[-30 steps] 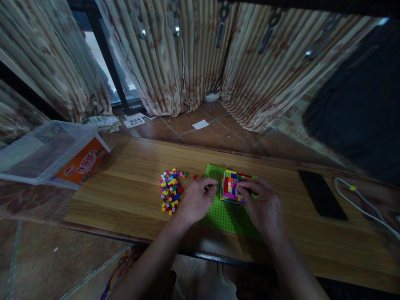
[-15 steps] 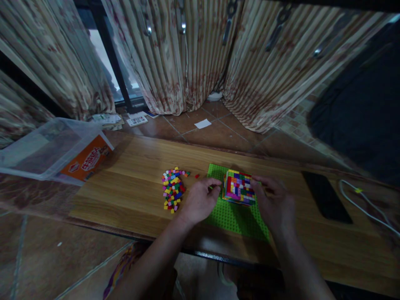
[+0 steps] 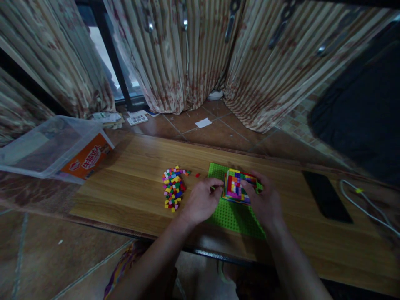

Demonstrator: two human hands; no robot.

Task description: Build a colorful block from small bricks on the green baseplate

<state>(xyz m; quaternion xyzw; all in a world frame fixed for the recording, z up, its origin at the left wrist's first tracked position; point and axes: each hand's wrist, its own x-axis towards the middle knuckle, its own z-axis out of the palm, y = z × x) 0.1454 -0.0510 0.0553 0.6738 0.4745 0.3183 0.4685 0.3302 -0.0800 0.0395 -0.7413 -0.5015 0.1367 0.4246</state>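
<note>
A multicoloured block of toy bricks (image 3: 233, 188) stands on a green studded baseplate (image 3: 229, 218). My right hand (image 3: 267, 200) is around its right side, with the thumb across the top and the fingers at the far right edge, partly hidden. Against the left side of the block is my left hand (image 3: 201, 200). Its thumb and forefinger curl toward each other there, and whatever sits between the tips is too small to make out. Left of that hand lies a pile of loose small bricks (image 3: 173, 189) in mixed colours. One red brick (image 3: 198, 175) rests apart from the pile.
A clear plastic bin (image 3: 46, 168) with an orange label stands at the table's left end. To the right lie a black phone-like slab (image 3: 326, 196) and a white cable (image 3: 368, 204). Striped curtains (image 3: 200, 58) hang beyond the wooden table (image 3: 125, 183).
My right hand has shifted left, its thumb moving from the block's right edge onto the top. My left hand has stayed almost in place, and the loose pile looks the same.
</note>
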